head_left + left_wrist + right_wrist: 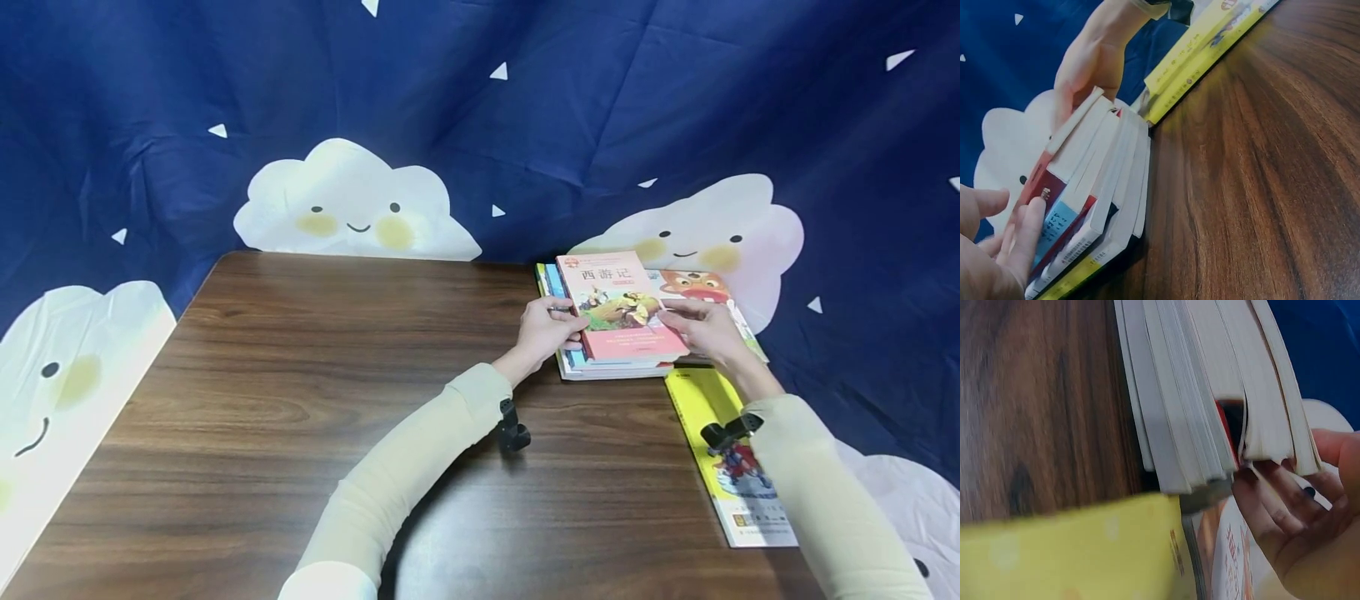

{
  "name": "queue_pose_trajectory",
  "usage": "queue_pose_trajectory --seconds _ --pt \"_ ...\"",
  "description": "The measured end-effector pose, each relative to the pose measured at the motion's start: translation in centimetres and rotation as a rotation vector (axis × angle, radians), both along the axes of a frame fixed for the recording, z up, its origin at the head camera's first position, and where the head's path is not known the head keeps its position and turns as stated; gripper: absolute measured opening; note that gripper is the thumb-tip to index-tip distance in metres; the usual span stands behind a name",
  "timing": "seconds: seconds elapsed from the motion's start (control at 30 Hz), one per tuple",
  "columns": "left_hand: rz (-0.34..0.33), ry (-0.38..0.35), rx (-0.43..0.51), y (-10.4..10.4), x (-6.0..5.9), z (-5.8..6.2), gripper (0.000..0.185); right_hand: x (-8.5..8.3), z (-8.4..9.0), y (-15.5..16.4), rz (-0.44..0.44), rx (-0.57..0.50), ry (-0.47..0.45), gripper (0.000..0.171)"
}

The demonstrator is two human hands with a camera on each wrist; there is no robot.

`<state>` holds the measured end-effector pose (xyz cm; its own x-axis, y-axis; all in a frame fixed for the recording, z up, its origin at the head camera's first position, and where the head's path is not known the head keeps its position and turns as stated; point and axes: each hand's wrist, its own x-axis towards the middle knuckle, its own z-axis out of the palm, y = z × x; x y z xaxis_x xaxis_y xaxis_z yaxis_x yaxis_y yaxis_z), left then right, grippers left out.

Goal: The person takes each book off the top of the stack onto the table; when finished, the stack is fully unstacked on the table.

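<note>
1. One pink book (622, 304) tops a stack (615, 372) near the table's far right corner; its cover bears dark Chinese characters above a painted scene, with a pink band along the bottom.
2. At its left side, the left hand (543, 327) grips it, thumb over the cover's edge and bent fingers against the spine, only slightly apart.
3. At its right side, the right hand (705, 329) holds the edge, thumb above and fingers curled below; whether it also grips a book underneath cannot be told.
4. The left wrist view shows the spines, red, light blue and yellow among them, which the head view hardly reveals.
5. The right wrist view shows the pages' edges and a dark gap within the stack, beside a red strip.
6. Only the head view shows the pink cover's picture whole.
7. Beside the stack lies a book with an animal's face (693, 285); nearer the person, a yellow book (705, 392) lies partly beneath the right sleeve (817, 483).
8. Around the brown table (300, 375) hangs a blue cloud-print cloth (525, 125).
</note>
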<state>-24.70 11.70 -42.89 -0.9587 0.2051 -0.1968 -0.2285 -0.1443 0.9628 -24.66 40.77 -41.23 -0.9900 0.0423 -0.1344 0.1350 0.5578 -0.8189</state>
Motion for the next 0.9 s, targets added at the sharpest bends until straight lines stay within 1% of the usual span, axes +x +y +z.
queue_pose_trajectory --seconds 0.17,0.27,0.4,0.5,0.57,0.67,0.73,0.8,0.9 --pt "0.058 -0.005 -0.035 0.3 0.1 0.2 0.050 0.0 -0.2 -0.7 -0.019 -0.002 0.038 0.060" --pt "0.074 -0.021 -0.053 0.5 0.0 0.4 0.052 -0.1 -0.3 -0.8 -0.014 -0.006 0.042 0.059" --pt "0.027 -0.071 -0.015 0.0 -0.5 0.5 0.052 0.0 -0.1 -0.8 -0.010 -0.020 0.012 0.062" --pt "-0.020 -0.108 0.021 -1.0 -0.8 0.5 0.050 -0.1 0.2 -0.9 -0.002 -0.024 -0.013 0.063" --pt "-0.046 -0.122 0.031 -1.7 -0.7 0.6 0.049 -0.2 0.4 -0.9 0.006 -0.025 -0.024 0.063" --pt "-0.087 -0.125 0.040 -2.8 -0.1 0.7 0.051 -0.3 0.4 -0.9 0.014 -0.028 -0.030 0.062" --pt "-0.114 -0.121 0.047 -3.3 0.6 0.9 0.052 -0.3 0.4 -0.9 0.027 -0.019 -0.023 0.061" --pt "-0.134 -0.118 0.054 -3.9 1.5 1.1 0.051 -0.3 0.4 -0.8 0.040 0.005 -0.016 0.061" --pt "-0.159 -0.119 0.070 -4.7 3.4 1.2 0.049 -0.3 0.5 -0.6 0.056 0.034 -0.013 0.061"
